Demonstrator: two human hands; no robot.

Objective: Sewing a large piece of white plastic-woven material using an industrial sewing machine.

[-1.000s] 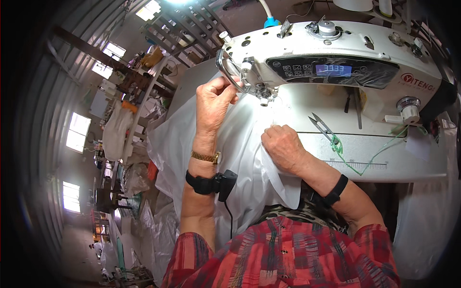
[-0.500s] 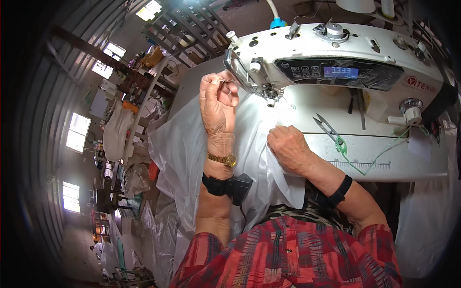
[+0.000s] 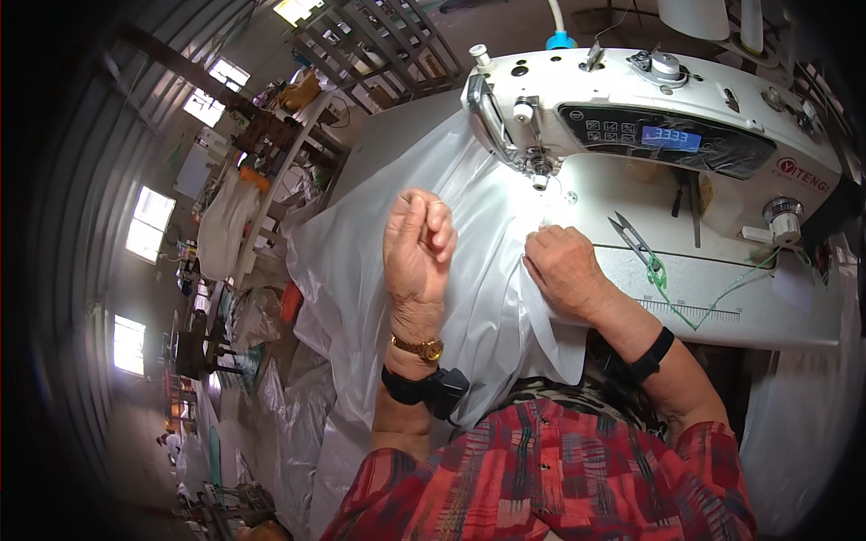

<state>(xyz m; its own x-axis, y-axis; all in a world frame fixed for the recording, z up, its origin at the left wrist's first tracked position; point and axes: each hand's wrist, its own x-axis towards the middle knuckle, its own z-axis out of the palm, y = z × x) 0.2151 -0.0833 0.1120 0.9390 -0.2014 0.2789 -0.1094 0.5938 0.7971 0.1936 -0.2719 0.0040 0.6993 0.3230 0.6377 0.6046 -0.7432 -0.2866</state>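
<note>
Counter point(image 3: 794, 311): white, carrying the machine and the sheet; I note a printed ruler along its near edge.
Sewing machine point(image 3: 649, 126): white, lit display on its arm, needle end at the left above the sheet.
White plastic sheet point(image 3: 361, 261): spread under the needle, draping off the counter's left and near edges.
Left hand point(image 3: 417, 245): I see it raised above the sheet, fingers curled shut with tips pinched together; whether it grips thread I cannot tell.
Right hand point(image 3: 564, 268): resting knuckles-up on the sheet just below the needle, fingers bent, pressing its edge.
Thread snips point(image 3: 634, 241): lying on the counter, right of the right hand.
</note>
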